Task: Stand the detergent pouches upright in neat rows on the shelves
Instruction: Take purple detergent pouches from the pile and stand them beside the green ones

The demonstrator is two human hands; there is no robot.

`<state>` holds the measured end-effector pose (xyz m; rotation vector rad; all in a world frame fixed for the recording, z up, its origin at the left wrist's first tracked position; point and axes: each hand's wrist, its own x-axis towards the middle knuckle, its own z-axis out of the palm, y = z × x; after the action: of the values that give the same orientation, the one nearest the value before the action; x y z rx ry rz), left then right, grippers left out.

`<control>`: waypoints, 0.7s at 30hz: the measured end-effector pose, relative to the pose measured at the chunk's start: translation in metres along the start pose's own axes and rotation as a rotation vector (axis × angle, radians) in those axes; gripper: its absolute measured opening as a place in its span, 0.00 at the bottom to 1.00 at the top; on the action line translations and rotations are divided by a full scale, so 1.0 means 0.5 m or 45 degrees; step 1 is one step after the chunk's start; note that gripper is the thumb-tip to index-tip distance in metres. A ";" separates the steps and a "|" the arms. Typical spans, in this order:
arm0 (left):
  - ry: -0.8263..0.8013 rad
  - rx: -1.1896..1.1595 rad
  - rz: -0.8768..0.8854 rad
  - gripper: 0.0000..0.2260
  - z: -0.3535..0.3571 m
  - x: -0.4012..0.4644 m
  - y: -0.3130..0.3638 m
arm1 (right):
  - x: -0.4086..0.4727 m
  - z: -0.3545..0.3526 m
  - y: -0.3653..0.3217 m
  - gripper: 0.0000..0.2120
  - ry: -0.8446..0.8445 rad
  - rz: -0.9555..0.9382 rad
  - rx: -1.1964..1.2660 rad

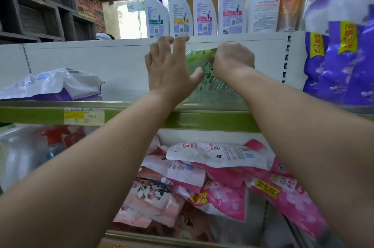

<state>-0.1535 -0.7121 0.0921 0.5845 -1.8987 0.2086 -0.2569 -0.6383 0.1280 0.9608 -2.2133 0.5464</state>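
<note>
Two hands meet on one green pouch [204, 73] at the middle shelf [121, 104]; the right hand [232, 58] is curled shut over the pouch's top edge, its fingertips hidden behind the knuckles, so how much film it pinches I cannot tell; the left hand [172, 65] is spread wide, palm flat toward the pouch's left side, thumb touching the film, gripping nothing. The pouch lies between the hands and slightly beyond them, against the white back panel [91, 59]; its long axis runs near upright, leaning a little, base apparently on the shelf. The right hand is nearer its top and probably steers. Upright purple pouches [334, 65] stand just beside it on the right; a white-and-purple pouch [54, 84] lies flat well to the left; pink pouches [222, 177] are heaped below.
</note>
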 end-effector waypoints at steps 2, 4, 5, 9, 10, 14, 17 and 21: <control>0.205 -0.082 0.021 0.29 -0.001 0.000 -0.006 | 0.008 -0.003 0.006 0.04 0.061 0.122 0.209; 0.303 -0.225 -0.071 0.31 -0.001 0.003 -0.009 | 0.015 -0.006 0.017 0.04 0.126 0.248 0.442; 0.298 -0.305 -0.148 0.33 0.000 0.006 -0.009 | 0.017 -0.007 0.024 0.04 0.154 0.320 0.578; 0.049 -0.703 -0.521 0.37 0.009 0.023 0.000 | 0.025 0.006 0.042 0.10 0.229 0.605 1.165; -0.023 -0.794 -0.609 0.38 0.010 0.027 0.006 | 0.026 0.010 0.042 0.09 0.239 0.633 1.227; -0.263 -0.968 -0.779 0.39 0.019 0.033 0.040 | 0.023 0.013 0.030 0.11 0.284 0.493 1.119; -0.333 -1.029 -0.804 0.39 0.025 0.036 0.064 | 0.019 0.016 0.018 0.15 0.296 0.390 1.013; -0.442 -1.160 -0.918 0.41 0.040 0.047 0.090 | 0.017 0.021 0.017 0.14 0.276 0.365 1.026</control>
<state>-0.1989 -0.6887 0.1111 0.6317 -1.7292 -1.2208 -0.2721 -0.6432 0.1258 0.8896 -1.9421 1.6723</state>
